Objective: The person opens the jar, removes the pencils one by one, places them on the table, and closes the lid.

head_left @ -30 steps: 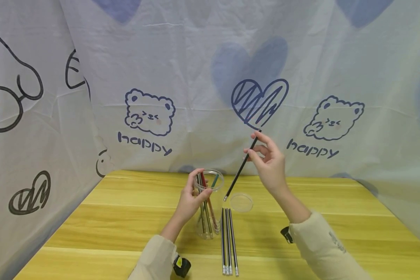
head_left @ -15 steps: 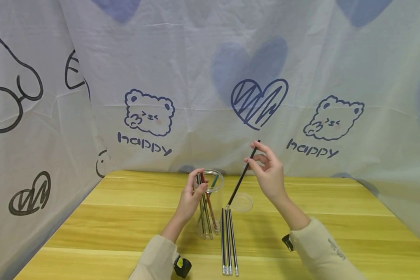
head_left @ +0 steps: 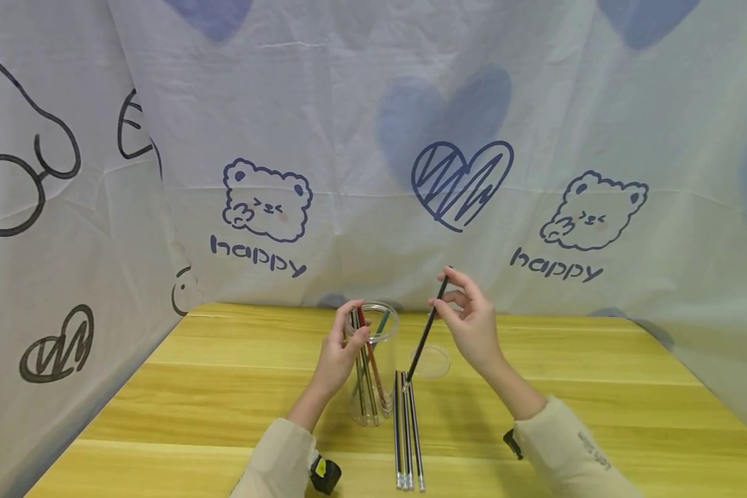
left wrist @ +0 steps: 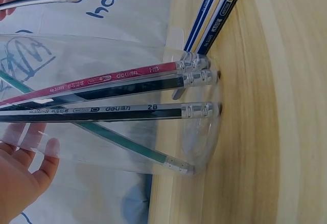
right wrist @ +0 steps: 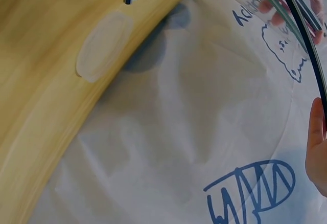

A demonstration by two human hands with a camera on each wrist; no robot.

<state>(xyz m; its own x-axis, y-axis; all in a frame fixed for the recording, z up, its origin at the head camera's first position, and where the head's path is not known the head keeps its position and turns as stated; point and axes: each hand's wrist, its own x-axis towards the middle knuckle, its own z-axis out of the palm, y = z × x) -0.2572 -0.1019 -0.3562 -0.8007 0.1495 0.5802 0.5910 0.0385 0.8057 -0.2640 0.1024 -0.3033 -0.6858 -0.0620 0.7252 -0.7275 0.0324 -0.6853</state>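
My left hand (head_left: 336, 356) grips the upper side of a clear plastic jar (head_left: 384, 366) standing on the table. Inside it lean several pencils: a red pencil (left wrist: 117, 78), a teal pencil (left wrist: 122, 143) and dark ones, such as a black 2B pencil (left wrist: 117, 113), with their eraser ends at the jar's bottom. To the right of the jar, my right hand (head_left: 472, 321) pinches a black pencil (head_left: 427, 335) by its upper part. That pencil slants in the air, eraser end down, overlapping the top ends of several blue-striped pencils (head_left: 406, 432) laid side by side on the table.
A round clear lid (head_left: 432, 362) lies flat on the wood-grain table (head_left: 180, 408), behind the row of pencils. White printed cloth (head_left: 348, 138) hangs close behind the table's far edge. A black device (head_left: 324, 475) is strapped at my left cuff.
My right hand has come down and a little left with the black pencil, whose eraser end has dropped over the row. My left hand stays on the jar.
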